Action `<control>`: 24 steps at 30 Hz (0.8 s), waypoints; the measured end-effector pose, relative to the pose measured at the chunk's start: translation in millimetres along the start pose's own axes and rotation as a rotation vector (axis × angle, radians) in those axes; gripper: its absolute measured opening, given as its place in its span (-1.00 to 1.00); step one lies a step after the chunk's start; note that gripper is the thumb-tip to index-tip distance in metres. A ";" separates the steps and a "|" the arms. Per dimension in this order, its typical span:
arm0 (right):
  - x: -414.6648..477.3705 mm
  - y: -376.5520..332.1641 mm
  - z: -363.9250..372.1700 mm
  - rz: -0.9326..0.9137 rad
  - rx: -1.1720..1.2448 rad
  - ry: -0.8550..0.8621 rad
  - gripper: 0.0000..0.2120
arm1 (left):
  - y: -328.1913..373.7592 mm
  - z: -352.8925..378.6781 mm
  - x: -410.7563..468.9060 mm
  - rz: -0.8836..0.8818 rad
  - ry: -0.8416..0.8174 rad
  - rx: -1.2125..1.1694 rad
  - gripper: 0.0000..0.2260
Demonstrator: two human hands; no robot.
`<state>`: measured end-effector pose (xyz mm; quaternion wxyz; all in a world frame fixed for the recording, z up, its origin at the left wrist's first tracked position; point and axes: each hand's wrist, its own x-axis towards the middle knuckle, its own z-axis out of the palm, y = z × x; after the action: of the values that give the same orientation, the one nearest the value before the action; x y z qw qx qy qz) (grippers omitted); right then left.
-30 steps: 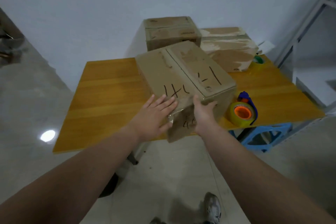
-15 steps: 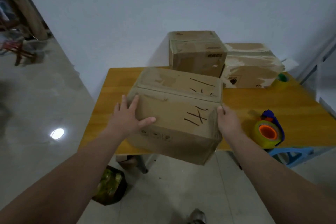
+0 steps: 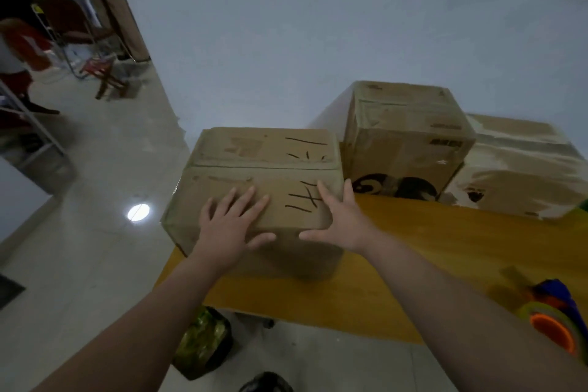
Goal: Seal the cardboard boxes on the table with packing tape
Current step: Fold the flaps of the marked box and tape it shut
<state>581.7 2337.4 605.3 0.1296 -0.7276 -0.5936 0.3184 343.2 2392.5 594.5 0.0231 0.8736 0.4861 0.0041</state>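
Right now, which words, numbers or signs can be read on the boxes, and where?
Nothing can be quoted surely.
On the near box: black marker strokes on its flaps, no clear word.
On the middle box: dark printed label and black graphic, too blurred.
On the right box: small dark symbol, too blurred.

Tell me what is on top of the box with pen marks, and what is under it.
On the box, the left hand and the right hand lie flat. Under it is the table; the box covers anything that may lie between them.
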 end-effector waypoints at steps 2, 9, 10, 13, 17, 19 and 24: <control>22.7 -3.6 -3.7 -0.001 -0.086 0.104 0.02 | -9.8 -0.9 24.6 -0.019 0.010 -0.035 -0.40; 95.2 -14.7 -31.4 0.080 -0.288 0.418 -0.35 | -26.6 -14.3 152.7 0.085 -0.052 -0.105 -0.52; 102.2 -14.3 -36.0 0.091 -0.299 0.427 -0.38 | -29.7 -15.7 168.7 0.109 -0.064 -0.106 -0.52; 119.5 -11.7 -49.5 0.116 -0.330 0.400 -0.40 | -37.3 -17.7 208.8 0.185 -0.060 -0.077 -0.52; 137.8 -12.3 -61.5 0.149 -0.374 0.392 -0.43 | -35.7 -20.5 241.7 0.229 -0.032 -0.024 -0.53; 144.7 -13.8 -65.6 0.155 -0.397 0.419 -0.45 | -32.4 -20.3 249.2 0.226 -0.017 0.002 -0.53; 145.4 -11.7 -78.7 0.122 -0.418 0.446 -0.56 | -18.0 -20.5 248.1 0.205 0.004 0.030 -0.51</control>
<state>634.6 2493.0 627.1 0.0850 -0.8247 -0.5584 0.0292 458.1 2613.5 610.3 0.0088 0.9190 0.3942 0.0008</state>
